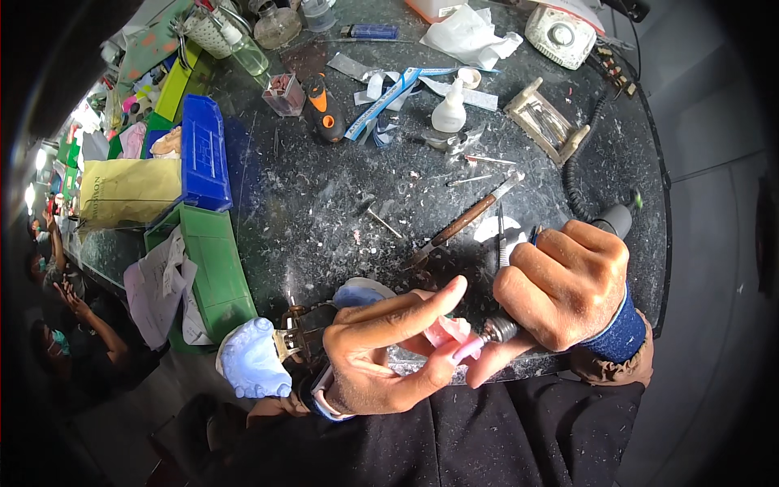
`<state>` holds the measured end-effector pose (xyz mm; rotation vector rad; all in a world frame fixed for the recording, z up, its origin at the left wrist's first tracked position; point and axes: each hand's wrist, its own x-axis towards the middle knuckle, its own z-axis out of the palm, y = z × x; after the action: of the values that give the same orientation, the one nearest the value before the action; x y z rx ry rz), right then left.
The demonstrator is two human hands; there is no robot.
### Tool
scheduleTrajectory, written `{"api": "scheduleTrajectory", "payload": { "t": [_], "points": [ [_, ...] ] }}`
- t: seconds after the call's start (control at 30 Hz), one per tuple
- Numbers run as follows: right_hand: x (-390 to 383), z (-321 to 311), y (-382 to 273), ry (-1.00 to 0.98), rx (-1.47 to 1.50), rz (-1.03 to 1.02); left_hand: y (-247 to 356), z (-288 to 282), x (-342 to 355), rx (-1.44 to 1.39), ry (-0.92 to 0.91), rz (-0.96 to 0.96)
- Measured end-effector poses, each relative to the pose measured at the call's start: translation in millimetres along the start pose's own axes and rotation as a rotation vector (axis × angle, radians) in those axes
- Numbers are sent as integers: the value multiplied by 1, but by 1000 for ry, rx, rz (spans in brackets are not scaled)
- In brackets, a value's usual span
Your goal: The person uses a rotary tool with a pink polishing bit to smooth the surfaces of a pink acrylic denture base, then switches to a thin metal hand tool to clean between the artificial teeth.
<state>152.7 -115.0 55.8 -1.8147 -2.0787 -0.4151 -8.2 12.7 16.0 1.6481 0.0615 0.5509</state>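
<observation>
My left hand [377, 349] pinches a small pink denture piece [449, 330] between thumb and fingers, with the index finger stretched along above it. My right hand [564, 284] is wrapped round a rotary handpiece [501, 329], its metal nose pointing left at the pink piece. The two hands meet close together at the bench's front edge; whether the bit touches the piece I cannot tell. Beside my left wrist, a pale blue dental cast [254, 361] sits on a brass-coloured articulator [294, 334]. Another blue cast [363, 292] lies partly hidden behind my left hand.
On the dusty dark bench [316, 219] lie a wooden-handled knife [466, 219], tweezers [501, 235] and a small bur [384, 223]. Farther back are a white dropper bottle [449, 109], a tool rack [545, 122] and a control box [560, 36]. Blue [204, 154] and green [213, 268] bins stand left.
</observation>
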Motion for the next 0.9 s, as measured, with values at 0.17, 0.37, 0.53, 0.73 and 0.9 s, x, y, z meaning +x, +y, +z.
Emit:
{"api": "scheduleTrajectory", "payload": {
  "t": [0.17,0.37,0.53,0.73,0.9],
  "points": [
    [2,1,-5,55,111,29,1,2,-14,-229,171,-184],
    [-2,-4,-7,45,599,124,-8,-2,-11,-366,100,118],
    [-1,-15,-7,-33,661,143,-8,-3,-6,-582,-144,-74],
    [-3,-20,-1,-43,696,28,-2,-11,-3,-561,-408,-182],
    [3,-20,-4,162,714,215,-8,6,-8,-362,-53,256]
  ]
}}
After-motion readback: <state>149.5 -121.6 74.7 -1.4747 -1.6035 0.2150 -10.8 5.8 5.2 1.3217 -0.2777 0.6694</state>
